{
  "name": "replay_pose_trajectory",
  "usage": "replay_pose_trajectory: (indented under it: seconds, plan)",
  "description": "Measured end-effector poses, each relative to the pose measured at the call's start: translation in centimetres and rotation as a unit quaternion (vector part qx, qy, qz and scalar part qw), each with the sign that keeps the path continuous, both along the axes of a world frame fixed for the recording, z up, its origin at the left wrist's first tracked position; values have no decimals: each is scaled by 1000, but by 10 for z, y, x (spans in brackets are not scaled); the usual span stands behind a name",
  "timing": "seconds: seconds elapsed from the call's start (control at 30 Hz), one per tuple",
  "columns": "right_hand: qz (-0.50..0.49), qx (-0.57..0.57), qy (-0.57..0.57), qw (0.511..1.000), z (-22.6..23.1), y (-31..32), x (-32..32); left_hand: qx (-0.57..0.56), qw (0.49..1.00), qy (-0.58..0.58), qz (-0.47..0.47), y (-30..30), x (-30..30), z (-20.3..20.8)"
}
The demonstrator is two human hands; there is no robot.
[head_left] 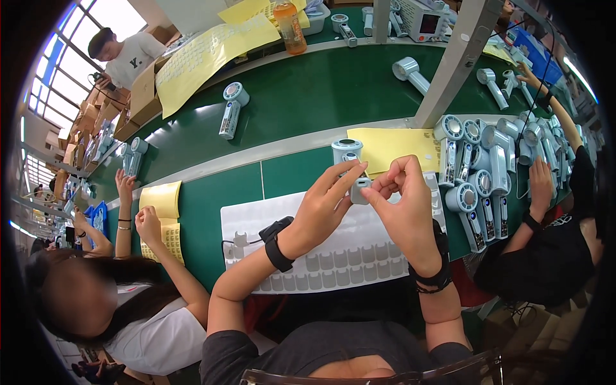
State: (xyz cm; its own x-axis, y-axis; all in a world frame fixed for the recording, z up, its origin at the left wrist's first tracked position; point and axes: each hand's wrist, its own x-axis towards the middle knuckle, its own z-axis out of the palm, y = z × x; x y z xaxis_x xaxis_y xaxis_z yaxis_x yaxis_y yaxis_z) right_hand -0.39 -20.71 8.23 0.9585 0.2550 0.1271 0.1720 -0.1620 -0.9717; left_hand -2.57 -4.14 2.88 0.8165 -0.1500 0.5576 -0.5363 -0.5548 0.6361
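Note:
A light-blue handheld fan [346, 149] lies in front of me, its round head showing beyond my left hand [324, 204]. The left fingers are closed around its handle, most of which they hide. Between my hands sits a grey, rounded end piece [360, 191] with a small slot; it looks like the fan's handle end, though the join is covered. My right hand [405, 208] is closed, with its thumb tip against that piece. Whatever its fingertips pinch is too small to make out. Below both hands is a white sheet [256, 215] with rows of grey notched stickers [340, 258].
Several handheld fans [497, 160] crowd the right side of the green table. Behind my hands lies yellow backing paper [391, 144]. A metal post [459, 64] rises before the green conveyor belt [308, 83]. Co-workers sit close on both sides, their hands over the table.

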Motion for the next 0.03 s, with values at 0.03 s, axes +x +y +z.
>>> replay_pose_trajectory:
  seconds: [0.03]
  plan:
    - [-9, -14, -3, 1000, 1, 1, -1, 0, 1000, 0, 0, 0, 0, 0]
